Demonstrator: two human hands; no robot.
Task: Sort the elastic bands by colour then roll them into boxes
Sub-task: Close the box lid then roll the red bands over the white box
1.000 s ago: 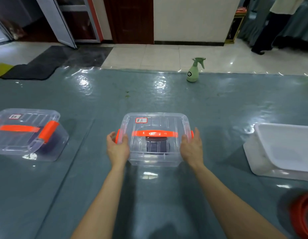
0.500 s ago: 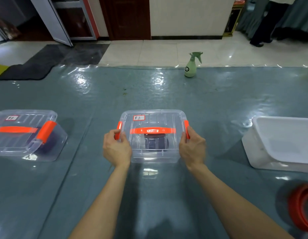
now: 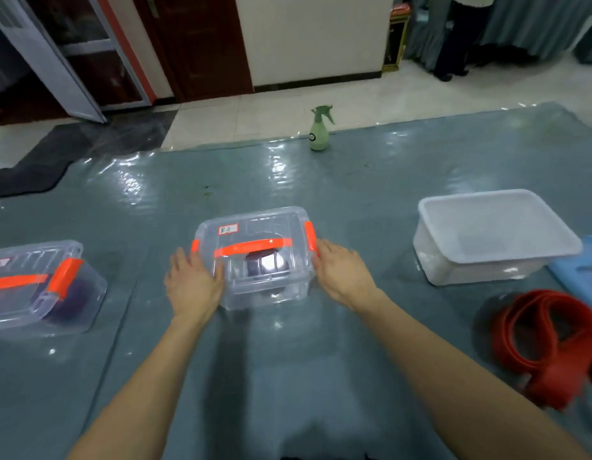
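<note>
A clear lidded box [image 3: 255,227] with an orange handle and orange side latches stands on the grey mat in front of me. A dark rolled elastic band [image 3: 264,263] lies inside it. My left hand [image 3: 193,283] presses against the box's left side, its fingers reaching the left latch. My right hand [image 3: 341,277] is at the right side, fingertips on the right latch. A loose red elastic band [image 3: 553,343] lies on the mat at the right. A second clear box [image 3: 39,287] at the left holds a dark purple roll.
An open white tub [image 3: 493,234] stands to the right of the middle box, with a blue lid [image 3: 586,270] beside it at the frame edge. A green spray bottle [image 3: 319,131] stands at the mat's far edge. A person stands on the tiled floor far back right.
Both side latches of the middle box went from flared outward to folded against the lid under my fingers. My view swung right, bringing the red band and blue lid into sight.
</note>
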